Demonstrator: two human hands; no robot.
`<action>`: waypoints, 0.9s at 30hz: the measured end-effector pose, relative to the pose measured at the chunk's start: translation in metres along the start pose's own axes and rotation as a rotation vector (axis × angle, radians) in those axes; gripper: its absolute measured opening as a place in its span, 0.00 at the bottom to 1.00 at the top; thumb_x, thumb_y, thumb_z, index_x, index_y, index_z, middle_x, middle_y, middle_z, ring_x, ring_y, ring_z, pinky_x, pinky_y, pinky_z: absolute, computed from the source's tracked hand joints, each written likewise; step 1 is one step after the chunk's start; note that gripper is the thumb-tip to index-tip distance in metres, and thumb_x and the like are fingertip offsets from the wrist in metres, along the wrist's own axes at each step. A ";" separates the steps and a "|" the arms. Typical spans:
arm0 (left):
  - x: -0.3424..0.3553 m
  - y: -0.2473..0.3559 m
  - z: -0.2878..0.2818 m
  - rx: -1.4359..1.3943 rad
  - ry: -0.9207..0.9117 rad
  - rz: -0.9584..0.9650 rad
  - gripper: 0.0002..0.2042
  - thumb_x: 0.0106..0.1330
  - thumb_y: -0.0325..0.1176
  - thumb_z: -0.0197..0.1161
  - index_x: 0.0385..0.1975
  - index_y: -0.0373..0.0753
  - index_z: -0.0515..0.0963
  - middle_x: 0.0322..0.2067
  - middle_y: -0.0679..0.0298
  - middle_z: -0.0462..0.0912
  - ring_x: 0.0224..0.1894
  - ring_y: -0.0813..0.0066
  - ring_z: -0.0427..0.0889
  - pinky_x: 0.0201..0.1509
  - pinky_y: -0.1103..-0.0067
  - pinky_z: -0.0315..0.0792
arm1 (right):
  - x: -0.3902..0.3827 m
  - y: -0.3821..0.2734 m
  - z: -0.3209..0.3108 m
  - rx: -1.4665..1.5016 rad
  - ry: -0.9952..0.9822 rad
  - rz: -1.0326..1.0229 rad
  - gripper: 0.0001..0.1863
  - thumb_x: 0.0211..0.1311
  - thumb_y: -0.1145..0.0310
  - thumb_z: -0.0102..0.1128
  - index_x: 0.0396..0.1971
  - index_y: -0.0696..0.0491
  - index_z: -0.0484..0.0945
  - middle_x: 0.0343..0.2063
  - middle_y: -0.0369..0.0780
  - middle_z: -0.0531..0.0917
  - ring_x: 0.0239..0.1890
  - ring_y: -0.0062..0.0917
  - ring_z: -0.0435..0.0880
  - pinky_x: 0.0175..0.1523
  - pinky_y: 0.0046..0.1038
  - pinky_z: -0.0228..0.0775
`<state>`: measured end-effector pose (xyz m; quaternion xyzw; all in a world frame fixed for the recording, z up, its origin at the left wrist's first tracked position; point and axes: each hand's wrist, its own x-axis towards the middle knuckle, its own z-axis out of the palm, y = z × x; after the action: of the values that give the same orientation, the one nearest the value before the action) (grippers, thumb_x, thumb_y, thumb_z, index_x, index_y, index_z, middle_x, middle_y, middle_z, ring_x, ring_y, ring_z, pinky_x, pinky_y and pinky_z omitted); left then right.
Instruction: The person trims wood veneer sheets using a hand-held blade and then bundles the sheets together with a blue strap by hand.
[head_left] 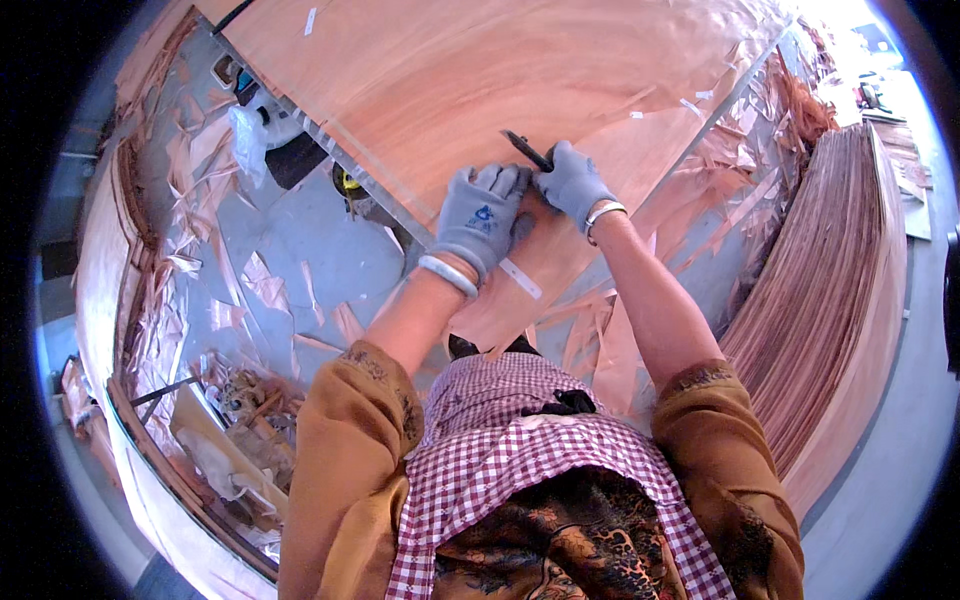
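I have the right hand closed around a dark knife; the left hand (gripping or not, I can't tell from here) lies bent-fingered on the veneer.

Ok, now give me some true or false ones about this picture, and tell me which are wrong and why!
1. The right hand is holding a black tool. True.
2. The left hand is bare. False: it wears a grey glove.
3. Both hands are over the big wood sheet. True.
4. The thick stack of wood sheets is on the left of the picture. False: it is on the right.
5. Thin wood scraps lie on the floor. True.
6. The apron is plain green. False: it has purple and white checks.
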<state>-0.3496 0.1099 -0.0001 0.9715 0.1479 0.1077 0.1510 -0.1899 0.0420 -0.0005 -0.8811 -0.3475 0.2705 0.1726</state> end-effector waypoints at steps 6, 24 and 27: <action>-0.004 -0.009 -0.007 -0.054 0.055 0.033 0.19 0.59 0.38 0.60 0.50 0.40 0.76 0.52 0.61 0.76 0.55 0.65 0.73 0.58 0.65 0.62 | -0.042 0.019 -0.029 0.158 -0.158 -0.016 0.17 0.58 0.61 0.62 0.37 0.59 0.72 0.27 0.49 0.82 0.33 0.36 0.84 0.37 0.32 0.75; -0.148 0.015 0.000 0.038 0.312 -0.099 0.25 0.54 0.42 0.64 0.51 0.37 0.74 0.56 0.58 0.71 0.62 0.60 0.66 0.67 0.55 0.54 | -0.140 -0.027 0.041 -0.360 -0.176 -0.355 0.16 0.67 0.55 0.45 0.41 0.52 0.73 0.25 0.49 0.82 0.30 0.46 0.83 0.35 0.45 0.72; -0.152 0.025 0.002 0.018 0.303 -0.154 0.28 0.53 0.44 0.65 0.53 0.36 0.72 0.57 0.56 0.70 0.63 0.59 0.64 0.68 0.55 0.52 | -0.137 -0.028 0.046 -0.389 -0.172 -0.352 0.16 0.67 0.55 0.45 0.42 0.51 0.73 0.25 0.48 0.82 0.29 0.46 0.82 0.34 0.45 0.72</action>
<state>-0.4847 0.0381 -0.0185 0.9312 0.2441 0.2396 0.1262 -0.3153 -0.0297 0.0257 -0.7976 -0.5539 0.2383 0.0144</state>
